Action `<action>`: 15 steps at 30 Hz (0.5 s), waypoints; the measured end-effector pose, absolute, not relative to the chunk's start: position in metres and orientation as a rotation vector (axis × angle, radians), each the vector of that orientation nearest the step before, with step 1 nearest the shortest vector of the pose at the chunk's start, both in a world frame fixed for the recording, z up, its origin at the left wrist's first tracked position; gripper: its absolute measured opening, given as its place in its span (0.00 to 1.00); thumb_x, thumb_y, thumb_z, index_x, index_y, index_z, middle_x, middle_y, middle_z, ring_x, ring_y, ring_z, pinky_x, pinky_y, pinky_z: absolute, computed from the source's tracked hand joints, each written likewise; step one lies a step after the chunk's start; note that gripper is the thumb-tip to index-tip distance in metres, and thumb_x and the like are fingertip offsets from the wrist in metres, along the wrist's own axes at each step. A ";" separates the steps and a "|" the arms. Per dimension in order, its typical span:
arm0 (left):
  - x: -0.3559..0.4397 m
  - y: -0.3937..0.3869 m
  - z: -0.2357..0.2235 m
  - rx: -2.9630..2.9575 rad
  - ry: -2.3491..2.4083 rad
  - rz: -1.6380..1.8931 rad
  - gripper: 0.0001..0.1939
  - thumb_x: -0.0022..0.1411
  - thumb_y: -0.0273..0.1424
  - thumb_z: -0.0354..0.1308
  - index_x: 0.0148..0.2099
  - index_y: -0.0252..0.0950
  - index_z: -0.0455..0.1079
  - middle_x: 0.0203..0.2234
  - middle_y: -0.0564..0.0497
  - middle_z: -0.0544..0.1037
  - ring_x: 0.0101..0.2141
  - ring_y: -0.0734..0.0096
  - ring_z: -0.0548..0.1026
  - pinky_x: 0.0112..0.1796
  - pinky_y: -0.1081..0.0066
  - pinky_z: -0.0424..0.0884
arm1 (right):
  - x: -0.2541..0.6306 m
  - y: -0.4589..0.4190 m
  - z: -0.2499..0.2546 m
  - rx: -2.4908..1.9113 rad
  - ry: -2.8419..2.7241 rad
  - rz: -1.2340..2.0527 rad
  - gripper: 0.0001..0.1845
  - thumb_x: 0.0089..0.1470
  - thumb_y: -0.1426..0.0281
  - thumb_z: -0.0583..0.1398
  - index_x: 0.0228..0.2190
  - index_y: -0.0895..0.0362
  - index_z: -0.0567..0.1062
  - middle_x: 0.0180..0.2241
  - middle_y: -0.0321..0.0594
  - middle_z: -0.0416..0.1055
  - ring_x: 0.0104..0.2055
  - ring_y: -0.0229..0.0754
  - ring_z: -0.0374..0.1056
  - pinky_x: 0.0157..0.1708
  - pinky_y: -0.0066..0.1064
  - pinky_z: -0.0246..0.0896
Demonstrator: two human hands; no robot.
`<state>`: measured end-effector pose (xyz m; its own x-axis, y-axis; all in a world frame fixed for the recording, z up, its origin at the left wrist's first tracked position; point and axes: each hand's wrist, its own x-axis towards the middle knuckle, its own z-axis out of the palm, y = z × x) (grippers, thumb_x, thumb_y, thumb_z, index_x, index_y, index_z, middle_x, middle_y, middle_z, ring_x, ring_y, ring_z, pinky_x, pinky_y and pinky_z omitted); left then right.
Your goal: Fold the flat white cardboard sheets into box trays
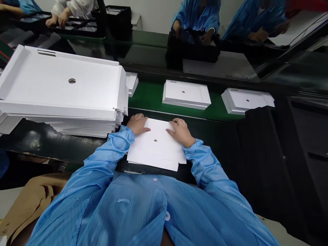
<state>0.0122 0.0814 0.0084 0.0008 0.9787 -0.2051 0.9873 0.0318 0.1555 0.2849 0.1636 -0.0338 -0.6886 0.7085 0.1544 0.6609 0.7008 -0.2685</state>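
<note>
A white cardboard tray insert with a small round hole lies before me on the dark workbench, its near flap flat. At its far left corner is my left hand, thumb on top and fingers curled over the edge. My right hand grips the far right corner in the same way. The fingertips of both hands are partly hidden behind the edges. Close by on the left stands a tall stack of white cardboard pieces, topped by a large folded white tray with a round hole and a slot.
Folded white trays sit on the green conveyor belt beyond my hands, with another white tray pile farther right. Black foam-like blocks stand to my right. Across the line, people in blue and white sleeves handle items in black trays.
</note>
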 end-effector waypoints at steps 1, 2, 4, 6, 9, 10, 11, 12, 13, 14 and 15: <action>0.012 0.080 0.009 2.033 2.063 -0.041 0.34 0.63 0.50 0.61 0.65 0.38 0.65 0.59 0.39 0.65 0.61 0.48 0.62 0.61 0.54 0.57 | 0.286 0.164 -0.034 -1.085 -2.650 0.274 0.25 0.63 0.58 0.57 0.55 0.61 0.75 0.56 0.56 0.65 0.59 0.60 0.58 0.62 0.50 0.53; 0.012 0.078 0.010 2.047 2.074 -0.031 0.33 0.62 0.49 0.62 0.64 0.38 0.66 0.59 0.39 0.65 0.61 0.48 0.62 0.61 0.54 0.57 | 0.286 0.164 -0.034 -1.071 -2.643 0.272 0.24 0.63 0.58 0.57 0.54 0.60 0.76 0.56 0.56 0.65 0.59 0.60 0.58 0.62 0.50 0.53; 0.013 0.074 0.011 2.083 2.097 -0.006 0.32 0.61 0.48 0.64 0.61 0.37 0.68 0.60 0.39 0.65 0.61 0.48 0.62 0.61 0.54 0.57 | 0.287 0.164 -0.033 -1.039 -2.646 0.273 0.23 0.63 0.59 0.57 0.53 0.59 0.77 0.56 0.55 0.65 0.59 0.59 0.58 0.62 0.50 0.53; 0.014 0.070 0.012 2.113 2.117 0.027 0.31 0.59 0.47 0.67 0.59 0.35 0.70 0.60 0.38 0.65 0.61 0.48 0.62 0.61 0.55 0.57 | 0.286 0.164 -0.031 -1.023 -2.663 0.277 0.23 0.64 0.58 0.58 0.53 0.59 0.77 0.56 0.55 0.65 0.60 0.58 0.58 0.62 0.49 0.52; 0.016 0.067 0.017 2.120 2.142 0.062 0.31 0.56 0.46 0.70 0.55 0.34 0.71 0.57 0.39 0.69 0.59 0.48 0.66 0.58 0.56 0.61 | 0.285 0.162 -0.029 -1.010 -2.716 0.289 0.28 0.63 0.56 0.59 0.57 0.60 0.74 0.58 0.56 0.65 0.60 0.59 0.58 0.62 0.50 0.53; 0.016 0.066 0.019 2.115 2.147 0.058 0.31 0.55 0.46 0.71 0.54 0.34 0.71 0.55 0.40 0.70 0.57 0.49 0.68 0.56 0.57 0.63 | 0.285 0.161 -0.028 -0.994 -2.744 0.294 0.29 0.63 0.55 0.59 0.58 0.60 0.73 0.58 0.56 0.65 0.61 0.60 0.58 0.62 0.50 0.53; 0.017 0.065 0.022 2.106 2.142 0.037 0.30 0.55 0.46 0.71 0.54 0.34 0.71 0.53 0.40 0.72 0.55 0.50 0.70 0.54 0.58 0.64 | 0.285 0.160 -0.027 -0.972 -2.774 0.301 0.29 0.63 0.55 0.60 0.58 0.60 0.73 0.59 0.56 0.65 0.61 0.60 0.57 0.62 0.50 0.53; 0.017 0.064 0.025 2.096 2.128 0.002 0.29 0.56 0.46 0.70 0.53 0.35 0.71 0.51 0.41 0.74 0.53 0.50 0.72 0.52 0.58 0.65 | 0.285 0.159 -0.026 -0.950 -2.798 0.306 0.29 0.63 0.55 0.60 0.58 0.60 0.73 0.59 0.55 0.65 0.61 0.59 0.58 0.62 0.50 0.52; 0.017 0.063 0.029 2.085 2.105 -0.044 0.28 0.57 0.45 0.69 0.54 0.35 0.70 0.50 0.42 0.76 0.51 0.51 0.73 0.50 0.59 0.65 | 0.285 0.157 -0.025 -0.932 -2.814 0.310 0.27 0.63 0.55 0.60 0.57 0.59 0.74 0.59 0.55 0.66 0.61 0.59 0.58 0.62 0.50 0.52; 0.017 0.061 0.032 2.077 2.075 -0.090 0.27 0.59 0.44 0.68 0.55 0.36 0.70 0.48 0.43 0.78 0.50 0.52 0.75 0.49 0.59 0.65 | 0.286 0.156 -0.024 -0.921 -2.819 0.313 0.26 0.63 0.56 0.60 0.55 0.59 0.75 0.58 0.54 0.66 0.61 0.58 0.58 0.62 0.49 0.52; 0.016 0.059 0.035 2.075 2.042 -0.131 0.27 0.60 0.42 0.67 0.57 0.36 0.69 0.48 0.44 0.79 0.49 0.53 0.76 0.48 0.59 0.65 | 0.287 0.154 -0.023 -0.914 -2.818 0.316 0.25 0.63 0.57 0.61 0.55 0.59 0.75 0.58 0.54 0.67 0.61 0.58 0.59 0.62 0.48 0.53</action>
